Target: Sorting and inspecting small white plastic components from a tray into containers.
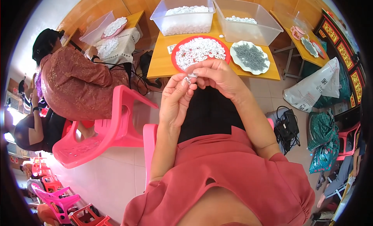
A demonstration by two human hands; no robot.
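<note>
Both hands [198, 84] raised, pinching white piece [190, 77]

The small white piece [190, 76] between the fingers [185, 83] is mostly hidden, too small to identify.

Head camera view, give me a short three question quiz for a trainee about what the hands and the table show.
1. True or false: both hands pinch the same small white piece.
2. Which dish holds the grey parts? A) the red round plate B) the white scalloped plate C) the clear bin
3. What stands behind the two plates on the table?

Key
1. True: the left hand and the right hand meet at a small white piece held between their fingers.
2. B: the white scalloped plate holds grey parts; the red round plate holds white pieces.
3. Two clear plastic bins on the yellow table.
</note>
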